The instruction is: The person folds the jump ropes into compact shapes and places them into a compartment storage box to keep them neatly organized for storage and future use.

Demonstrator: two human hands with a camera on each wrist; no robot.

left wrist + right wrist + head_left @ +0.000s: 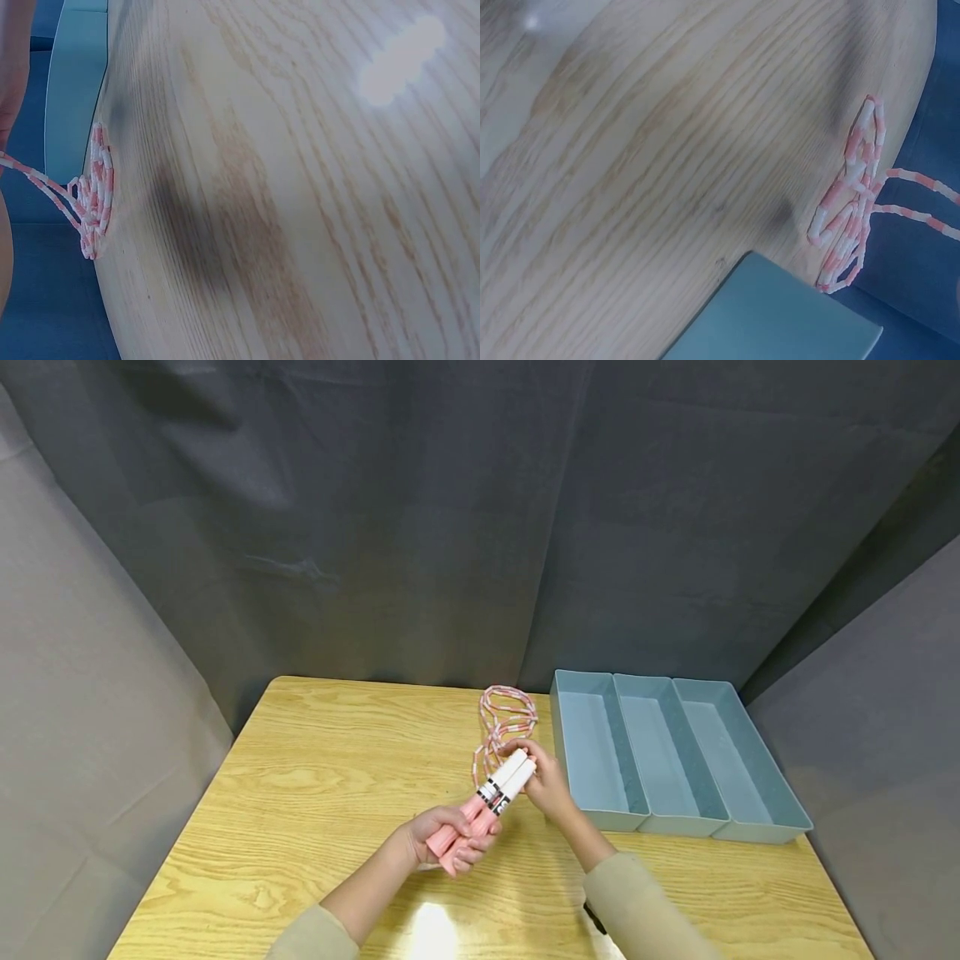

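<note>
A jump rope with pink and white beads lies in loose loops on the table. Its two handles, pink at the grip and white at the far end, lie side by side in my left hand, whose fingers wrap round the pink part. At the white ends my right hand has its fingers curled about the handle tips and the rope there; its thumb is hidden. Two beaded strands rise from the pile toward the hands in the left wrist view. The right wrist view shows the piled beads too.
To the right stands a blue-grey organizer with three long compartments, close to my right forearm. Wooden tabletop extends to the left. A dark curtain hangs behind the table's back edge.
</note>
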